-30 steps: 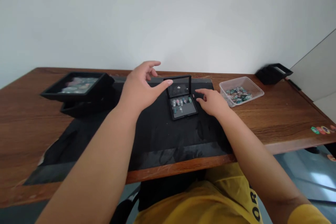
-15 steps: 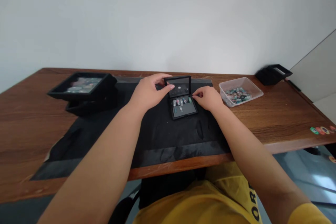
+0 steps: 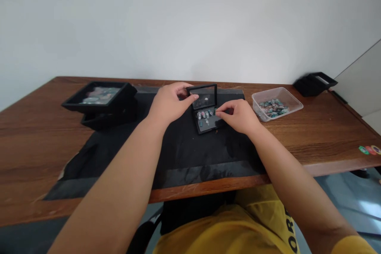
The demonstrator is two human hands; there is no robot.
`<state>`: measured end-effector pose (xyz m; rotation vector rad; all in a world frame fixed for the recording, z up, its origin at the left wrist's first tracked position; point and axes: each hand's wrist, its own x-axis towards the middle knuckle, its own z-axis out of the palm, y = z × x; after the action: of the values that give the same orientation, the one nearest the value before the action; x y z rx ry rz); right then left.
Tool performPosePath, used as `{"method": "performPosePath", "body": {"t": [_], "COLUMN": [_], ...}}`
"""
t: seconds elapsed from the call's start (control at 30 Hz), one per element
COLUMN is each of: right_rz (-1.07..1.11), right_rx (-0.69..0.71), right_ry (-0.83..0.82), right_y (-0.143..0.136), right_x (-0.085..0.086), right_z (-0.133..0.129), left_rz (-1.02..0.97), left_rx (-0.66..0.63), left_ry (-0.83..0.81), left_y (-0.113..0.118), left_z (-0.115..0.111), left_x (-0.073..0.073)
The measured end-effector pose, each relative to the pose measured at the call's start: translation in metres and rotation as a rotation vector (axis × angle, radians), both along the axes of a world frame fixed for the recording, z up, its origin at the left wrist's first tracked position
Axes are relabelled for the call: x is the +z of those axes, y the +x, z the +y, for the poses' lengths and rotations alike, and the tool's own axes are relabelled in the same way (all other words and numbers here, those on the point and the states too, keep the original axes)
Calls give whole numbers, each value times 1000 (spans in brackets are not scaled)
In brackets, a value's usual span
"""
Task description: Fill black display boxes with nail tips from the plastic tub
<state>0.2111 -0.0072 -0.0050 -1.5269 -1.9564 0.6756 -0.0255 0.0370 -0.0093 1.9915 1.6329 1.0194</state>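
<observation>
A small black case [image 3: 208, 128] with a windowed lid [image 3: 204, 97] lies unfolded on a black mat [image 3: 190, 151]. Its grey bed carries several shiny oval pieces [image 3: 203, 115] that look like press-on nails, plus a teal piece [image 3: 201, 124] at the lower left. My left hand [image 3: 172, 103] grips the lid's left edge, thumb in front and fingers behind. At the bed's upper right, my right hand [image 3: 238, 115] has thumb and forefinger pinched at a small green nail, mostly hidden by the fingertips.
To the right stands a clear plastic tub [image 3: 290, 107] full of loose coloured pieces. Stacked black window-lidded cases [image 3: 104, 107] sit at the left, with more black cases [image 3: 314, 84] by the wall at far right. Round stickers [image 3: 370, 150] mark the table's right edge.
My right hand has shifted from the case's right edge onto its upper right corner, its fingertips now covering most of the green nail. My left hand keeps its hold on the lid.
</observation>
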Motion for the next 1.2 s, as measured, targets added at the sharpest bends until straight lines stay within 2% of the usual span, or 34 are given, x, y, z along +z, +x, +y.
{"method": "performPosePath", "body": {"t": [0.17,0.33,0.47,0.63,0.97,1.2], "right_rz": [39,9,-13,35,164,106], "right_rx": [60,100,45,-22,-24,-18], "right_ry": [-49,-72,-61,-108,-210,-209], "right_y": [-7,-10,-12,-13,-14,-10], "right_x": [-7,-7,-7,-9,-15,-12], "right_z": [1,0,-1,1,6,6], "left_rz": [-1,0,31,29,48,13], "left_rx": [9,1,43,20,45,32], "left_ry": [-8,-18,-23,-18,-54,-58], "left_y": [5,8,8,6,7,8], "left_z": [-3,-5,-4,-3,-7,-6], "left_x": [1,2,3,3,6,6]}}
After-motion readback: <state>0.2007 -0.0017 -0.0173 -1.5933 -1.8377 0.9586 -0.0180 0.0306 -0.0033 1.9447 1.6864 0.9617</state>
